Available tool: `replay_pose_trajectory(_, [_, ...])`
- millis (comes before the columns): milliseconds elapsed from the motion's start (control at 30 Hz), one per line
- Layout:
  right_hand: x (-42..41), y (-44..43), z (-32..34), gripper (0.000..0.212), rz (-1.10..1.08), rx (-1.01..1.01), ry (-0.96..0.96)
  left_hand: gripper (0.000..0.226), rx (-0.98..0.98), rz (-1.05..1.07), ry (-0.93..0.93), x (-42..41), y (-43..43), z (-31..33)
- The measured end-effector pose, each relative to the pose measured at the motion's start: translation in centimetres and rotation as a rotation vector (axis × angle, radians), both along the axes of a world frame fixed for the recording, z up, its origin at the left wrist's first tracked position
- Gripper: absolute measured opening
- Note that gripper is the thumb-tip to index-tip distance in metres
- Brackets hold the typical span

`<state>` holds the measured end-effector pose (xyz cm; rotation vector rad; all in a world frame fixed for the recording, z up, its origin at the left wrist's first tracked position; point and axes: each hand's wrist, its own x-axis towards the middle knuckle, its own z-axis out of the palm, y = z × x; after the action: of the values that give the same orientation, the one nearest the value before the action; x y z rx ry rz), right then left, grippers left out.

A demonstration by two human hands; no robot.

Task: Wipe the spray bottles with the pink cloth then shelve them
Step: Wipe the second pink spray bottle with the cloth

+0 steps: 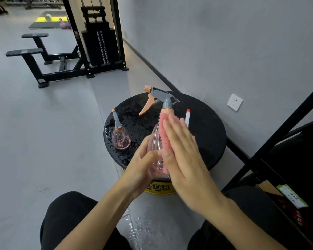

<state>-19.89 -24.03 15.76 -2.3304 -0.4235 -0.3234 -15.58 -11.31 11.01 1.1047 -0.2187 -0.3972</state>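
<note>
Above the wet counter (210, 123), our left grip (143, 165) curls round the base of the spray bottle (154, 139), its long axis rising away from us. Our right grip (184, 159), fingers straight, presses the pink cloth (164, 134) flat along its right side, nearer the shelf (285, 126).

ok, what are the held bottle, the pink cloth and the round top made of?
held bottle: see-through pink-tinted plastic, glossy glints.
pink cloth: soft nubby fabric, likely chenille microfibre, matte bumps.
round top: black, hard-looking, water beads on it; material unclear.
</note>
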Motion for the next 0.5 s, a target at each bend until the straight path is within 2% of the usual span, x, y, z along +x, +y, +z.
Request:
replay_pose_trajectory(133, [2.5, -0.3, 1.2, 0.057, -0.026, 0.066, 0.074, 0.064, -0.060, -0.007, 0.035, -0.6, -0.4, 0.3])
replay_pose_trajectory(333, [1.6, -0.4, 0.6, 0.053, 0.063, 0.074, 0.037, 0.057, -0.101, 0.046, 0.068, -0.7, -0.4, 1.3])
replay_pose_trajectory(400, [0.5, -0.4, 0.1, 0.054, 0.083, 0.063, 0.030, 0.063, -0.095, 0.078, 0.077, -0.5, -0.2, 1.4])
replay_pose_trajectory(500, [-1.0, -0.3, -0.5, 0.058, 0.082, 0.060, 0.013, 0.083, -0.048, 0.099, 0.079, -0.2, 0.1, 1.3])
